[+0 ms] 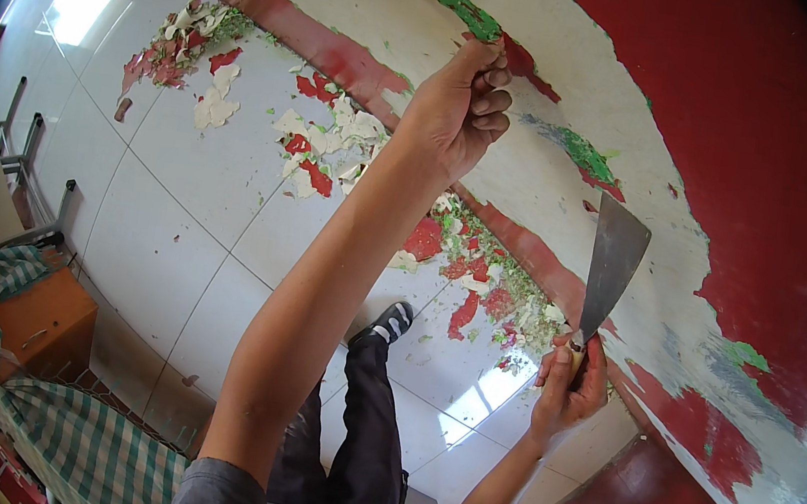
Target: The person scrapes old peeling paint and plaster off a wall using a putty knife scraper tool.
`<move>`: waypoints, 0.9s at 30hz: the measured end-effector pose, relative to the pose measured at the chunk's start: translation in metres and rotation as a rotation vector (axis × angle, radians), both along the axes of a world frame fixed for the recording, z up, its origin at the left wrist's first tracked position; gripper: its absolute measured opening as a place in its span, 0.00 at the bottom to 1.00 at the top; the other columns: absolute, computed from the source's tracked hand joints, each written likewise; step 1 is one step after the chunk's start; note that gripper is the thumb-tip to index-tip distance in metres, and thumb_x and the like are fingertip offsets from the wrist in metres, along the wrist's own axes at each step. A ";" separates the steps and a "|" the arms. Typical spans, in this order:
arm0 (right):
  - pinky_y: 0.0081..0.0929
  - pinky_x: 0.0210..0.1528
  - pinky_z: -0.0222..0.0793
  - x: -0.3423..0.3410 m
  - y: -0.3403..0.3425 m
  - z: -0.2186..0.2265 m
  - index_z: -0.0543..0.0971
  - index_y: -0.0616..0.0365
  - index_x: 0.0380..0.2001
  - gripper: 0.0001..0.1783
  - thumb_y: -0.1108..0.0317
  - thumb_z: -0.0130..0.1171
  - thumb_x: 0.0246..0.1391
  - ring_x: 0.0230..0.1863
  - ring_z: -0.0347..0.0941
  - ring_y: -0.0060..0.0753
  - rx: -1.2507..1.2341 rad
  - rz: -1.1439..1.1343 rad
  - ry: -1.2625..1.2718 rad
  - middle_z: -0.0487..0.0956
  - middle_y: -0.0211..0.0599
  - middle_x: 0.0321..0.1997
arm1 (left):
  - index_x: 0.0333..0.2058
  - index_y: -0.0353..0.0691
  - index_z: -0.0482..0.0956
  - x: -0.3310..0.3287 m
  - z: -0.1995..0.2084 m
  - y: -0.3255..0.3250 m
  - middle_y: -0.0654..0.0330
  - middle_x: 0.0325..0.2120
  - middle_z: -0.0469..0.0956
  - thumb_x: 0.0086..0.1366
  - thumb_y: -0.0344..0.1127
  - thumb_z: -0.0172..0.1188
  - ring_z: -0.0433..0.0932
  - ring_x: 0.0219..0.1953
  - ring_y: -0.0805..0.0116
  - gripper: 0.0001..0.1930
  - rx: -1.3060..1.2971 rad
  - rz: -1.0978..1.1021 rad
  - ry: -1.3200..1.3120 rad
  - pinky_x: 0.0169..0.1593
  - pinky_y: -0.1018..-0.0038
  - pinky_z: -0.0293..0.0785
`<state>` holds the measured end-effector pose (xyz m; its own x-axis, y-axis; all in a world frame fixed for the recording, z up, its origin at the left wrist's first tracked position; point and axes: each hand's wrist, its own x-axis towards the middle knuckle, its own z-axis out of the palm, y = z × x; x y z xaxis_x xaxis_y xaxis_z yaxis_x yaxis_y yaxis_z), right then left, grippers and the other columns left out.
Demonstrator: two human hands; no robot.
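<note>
My left hand (467,104) is raised to the wall, its fingers curled and its thumb tip pinched at the edge of a green-and-red strip of peeling paint (464,6). Lower on the right, my right hand (571,381) grips the handle of a paint scraper (614,263). Its broad metal blade points up, in front of the bared pale wall (566,81). Another green paint remnant (587,156) clings between the left hand and the blade. Whether the blade touches the wall, I cannot tell.
Red paint (739,142) still covers the upper wall. Paint flakes (337,138) lie along the skirting (356,65) and across the white tiled floor (190,186). At left stand an orange cabinet (48,319) and a green checked cloth (87,450). My sandalled foot (393,321) is near the flakes.
</note>
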<state>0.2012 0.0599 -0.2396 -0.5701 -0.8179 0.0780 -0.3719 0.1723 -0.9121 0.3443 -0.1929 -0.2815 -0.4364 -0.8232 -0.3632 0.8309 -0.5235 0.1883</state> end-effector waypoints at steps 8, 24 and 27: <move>0.13 0.19 0.61 -0.005 0.003 -0.006 0.71 0.69 0.50 0.19 0.77 0.54 0.54 0.20 0.67 0.16 0.006 0.056 0.043 0.78 0.40 0.32 | 0.31 0.41 0.74 0.003 0.001 0.001 0.66 0.25 0.72 0.60 0.42 0.56 0.57 0.18 0.79 0.10 -0.021 -0.100 -0.093 0.20 0.84 0.52; 0.13 0.19 0.62 0.003 -0.004 -0.017 0.74 0.69 0.47 0.18 0.76 0.58 0.52 0.19 0.68 0.15 -0.019 0.000 -0.018 0.79 0.38 0.29 | 0.28 0.39 0.74 0.001 -0.002 -0.009 0.67 0.22 0.72 0.62 0.34 0.57 0.56 0.15 0.81 0.07 0.083 -0.037 0.216 0.18 0.85 0.53; 0.13 0.19 0.61 0.008 -0.002 -0.027 0.73 0.68 0.49 0.19 0.77 0.57 0.52 0.19 0.67 0.15 -0.055 -0.016 -0.057 0.79 0.37 0.29 | 0.26 0.39 0.72 0.001 -0.003 -0.011 0.67 0.22 0.72 0.62 0.33 0.57 0.56 0.15 0.82 0.07 0.048 -0.047 0.219 0.18 0.85 0.53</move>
